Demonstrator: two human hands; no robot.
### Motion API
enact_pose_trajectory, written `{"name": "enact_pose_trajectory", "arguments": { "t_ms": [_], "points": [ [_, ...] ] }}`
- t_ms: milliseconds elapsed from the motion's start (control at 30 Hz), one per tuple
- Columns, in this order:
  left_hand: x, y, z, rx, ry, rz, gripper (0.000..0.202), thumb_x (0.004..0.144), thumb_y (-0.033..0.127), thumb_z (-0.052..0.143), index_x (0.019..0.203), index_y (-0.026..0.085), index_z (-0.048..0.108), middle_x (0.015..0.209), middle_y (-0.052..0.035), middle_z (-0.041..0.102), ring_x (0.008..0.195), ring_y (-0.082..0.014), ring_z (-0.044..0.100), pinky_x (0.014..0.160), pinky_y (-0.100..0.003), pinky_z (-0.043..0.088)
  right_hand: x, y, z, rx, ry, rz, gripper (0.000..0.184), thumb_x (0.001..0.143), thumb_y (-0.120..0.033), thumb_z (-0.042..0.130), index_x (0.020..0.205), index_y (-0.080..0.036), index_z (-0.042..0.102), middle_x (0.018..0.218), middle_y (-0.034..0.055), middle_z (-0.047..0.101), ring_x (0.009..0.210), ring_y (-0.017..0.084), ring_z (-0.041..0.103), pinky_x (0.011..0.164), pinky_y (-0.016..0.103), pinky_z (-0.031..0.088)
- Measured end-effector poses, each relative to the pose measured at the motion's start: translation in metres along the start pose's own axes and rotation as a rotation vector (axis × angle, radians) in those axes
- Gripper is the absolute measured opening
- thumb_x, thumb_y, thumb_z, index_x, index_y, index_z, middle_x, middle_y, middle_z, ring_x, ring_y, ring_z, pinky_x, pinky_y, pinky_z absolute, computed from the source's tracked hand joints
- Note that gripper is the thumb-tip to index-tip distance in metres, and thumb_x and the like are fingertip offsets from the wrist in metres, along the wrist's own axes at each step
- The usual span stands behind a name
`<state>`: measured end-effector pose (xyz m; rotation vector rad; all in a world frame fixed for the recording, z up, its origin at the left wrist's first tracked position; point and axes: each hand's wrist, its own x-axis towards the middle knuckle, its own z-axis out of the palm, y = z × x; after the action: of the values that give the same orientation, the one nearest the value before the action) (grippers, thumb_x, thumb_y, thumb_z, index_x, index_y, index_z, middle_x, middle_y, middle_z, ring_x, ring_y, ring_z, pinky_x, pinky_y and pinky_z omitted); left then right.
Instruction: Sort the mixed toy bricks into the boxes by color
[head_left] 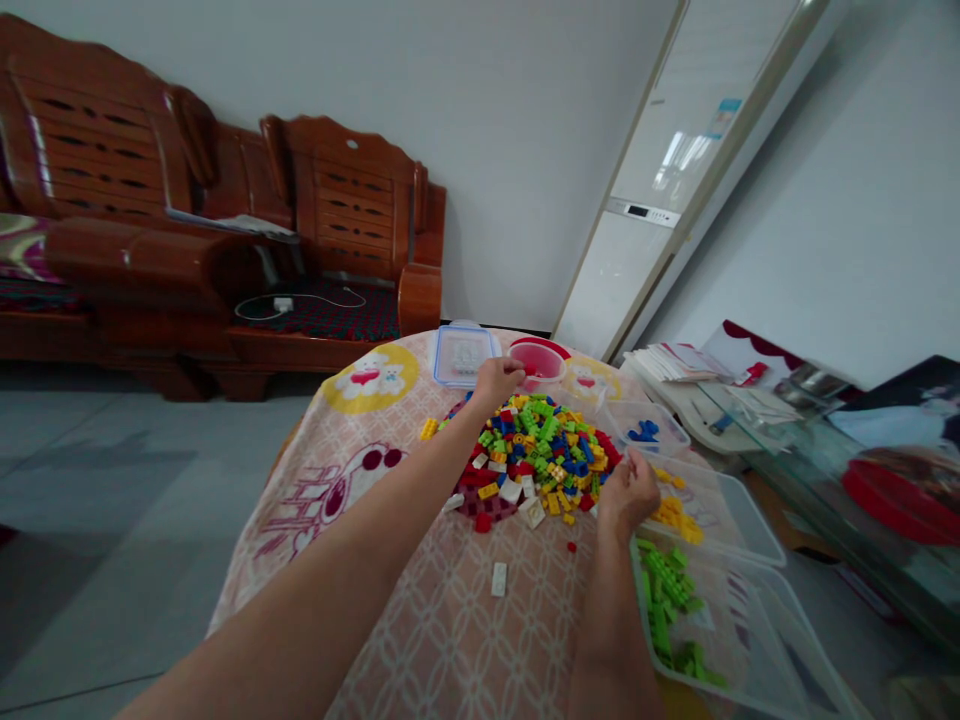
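Observation:
My left hand (499, 383) reaches over the far side of the table, its fingers pinched at the rim of a pink-red bowl (551, 377). A small red building brick (530, 370) shows at those fingertips. Below lies a big heap of mixed building bricks (536, 440) in green, yellow, blue, red and white. At the heap's right edge is my right hand (628, 492), fingers closed together; what they hold, if anything, is hidden. Close to it are clear boxes: one with blue bricks (645, 431), one with yellow bricks (679, 518), and one with green bricks (667, 590).
A clear lidded box with a blue rim (464, 357) stands left of the bowl. One white brick (499, 580) and a tiny red piece (571, 547) lie on the patterned tablecloth (442, 640). A glass table (780, 440) is at the right, wooden chairs (352, 220) behind left.

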<state>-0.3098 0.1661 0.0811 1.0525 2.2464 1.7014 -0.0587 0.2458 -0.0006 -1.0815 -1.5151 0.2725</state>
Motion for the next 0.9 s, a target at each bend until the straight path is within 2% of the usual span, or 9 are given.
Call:
{"name": "enact_pose_trajectory", "arguments": {
  "t_ms": [100, 233, 400, 567, 733, 900],
  "points": [
    [0.007, 0.003, 0.003, -0.029, 0.032, 0.059, 0.030, 0.078, 0.014, 0.060, 0.102, 0.016, 0.079, 0.094, -0.0044, 0.079, 0.090, -0.0180, 0.071, 0.085, -0.026, 0.054, 0.000, 0.001, 0.001, -0.002, 0.008, -0.009, 0.037, 0.082, -0.030, 0.046, 0.100, -0.013, 0.074, 0.100, 0.0186, 0.076, 0.094, 0.030, 0.070, 0.091, 0.043, 0.053],
    [-0.017, -0.015, -0.018, -0.035, 0.036, 0.071, 0.031, 0.080, 0.018, 0.061, 0.105, 0.014, 0.078, 0.098, -0.0066, 0.079, 0.090, -0.0185, 0.072, 0.086, -0.027, 0.055, -0.001, 0.001, 0.001, -0.004, 0.010, -0.013, 0.036, 0.082, -0.028, 0.046, 0.100, -0.014, 0.074, 0.100, 0.0169, 0.076, 0.093, 0.028, 0.070, 0.090, 0.041, 0.053],
    [-0.054, -0.041, -0.059, 0.052, -0.011, 0.026, 0.030, 0.076, 0.021, 0.061, 0.100, 0.014, 0.078, 0.083, -0.0037, 0.077, 0.073, -0.0153, 0.069, 0.069, -0.023, 0.053, -0.001, -0.001, 0.000, -0.002, -0.004, -0.005, 0.037, 0.082, -0.028, 0.047, 0.101, -0.013, 0.074, 0.100, 0.0169, 0.076, 0.093, 0.028, 0.070, 0.090, 0.041, 0.053],
    [-0.065, -0.039, -0.086, 0.254, -0.180, 0.064, 0.019, 0.074, 0.026, 0.061, 0.078, 0.016, 0.077, 0.060, 0.0011, 0.069, 0.062, -0.0139, 0.063, 0.059, -0.021, 0.044, -0.001, -0.003, 0.000, -0.015, -0.011, 0.001, 0.037, 0.080, -0.027, 0.046, 0.101, -0.014, 0.073, 0.101, 0.0174, 0.075, 0.095, 0.029, 0.069, 0.091, 0.042, 0.052],
    [-0.072, -0.028, -0.082, 0.529, -0.382, 0.108, 0.012, 0.066, 0.017, 0.064, 0.061, 0.019, 0.075, 0.058, -0.0010, 0.068, 0.060, -0.0155, 0.060, 0.061, -0.025, 0.041, 0.000, -0.004, -0.002, -0.003, -0.020, 0.003, 0.037, 0.079, -0.028, 0.046, 0.100, -0.013, 0.073, 0.100, 0.0183, 0.075, 0.096, 0.030, 0.069, 0.092, 0.042, 0.051],
    [-0.079, -0.024, -0.071, 0.659, -0.402, 0.092, 0.008, 0.063, 0.018, 0.072, 0.056, 0.021, 0.072, 0.058, -0.0028, 0.066, 0.062, -0.0183, 0.061, 0.062, -0.027, 0.042, 0.000, -0.002, -0.001, -0.005, -0.019, 0.015, 0.037, 0.079, -0.027, 0.047, 0.100, -0.013, 0.074, 0.099, 0.0171, 0.076, 0.095, 0.030, 0.070, 0.091, 0.042, 0.052]
  ]
}}
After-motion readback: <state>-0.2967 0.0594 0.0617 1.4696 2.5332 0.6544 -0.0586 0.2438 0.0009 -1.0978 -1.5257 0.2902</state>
